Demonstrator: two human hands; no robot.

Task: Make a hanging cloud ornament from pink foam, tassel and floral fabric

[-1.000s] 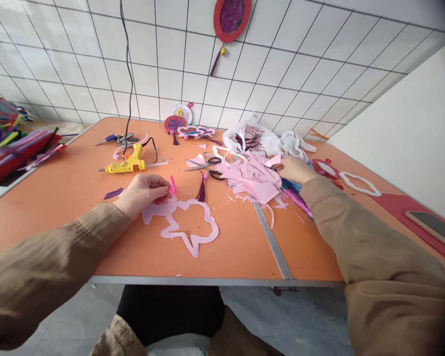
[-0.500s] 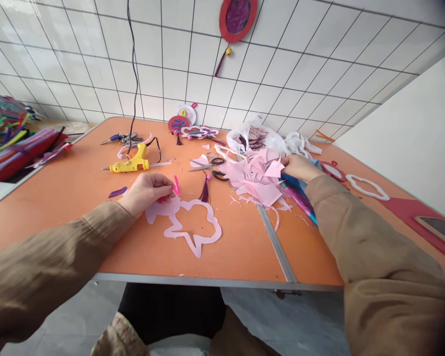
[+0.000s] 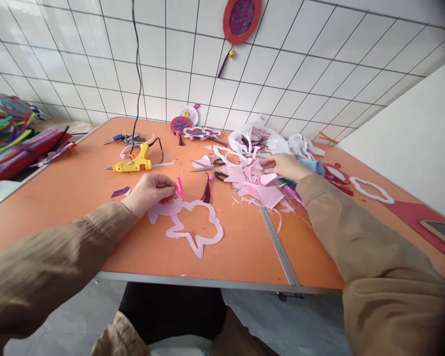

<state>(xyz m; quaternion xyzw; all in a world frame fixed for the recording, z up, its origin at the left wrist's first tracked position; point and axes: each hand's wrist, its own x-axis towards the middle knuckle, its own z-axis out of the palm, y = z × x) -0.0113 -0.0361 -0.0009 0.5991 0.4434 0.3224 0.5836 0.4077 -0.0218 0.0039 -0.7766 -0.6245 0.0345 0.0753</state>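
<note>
White tiled wall (image 3: 185,59) behind; orange table (image 3: 241,257) w/ trimmings about. L hand (image 3: 151,192) above table, left of pale pink cut-out frame (image 3: 210,240) — thumb & forefinger pinched on bright pink strip (image 3: 180,185). Strip looks fuzzy, light, bendy; best nipped nr one end. R hand (image 3: 284,166) at right side of pink scrap heap (image 3: 265,193), fingers part-curled; can't tell if they've hold of anything. Scraps prob. thin, soft, apt to drag neighbours — take by free edge. Frame lies flat; narrow bands may tear.
</note>
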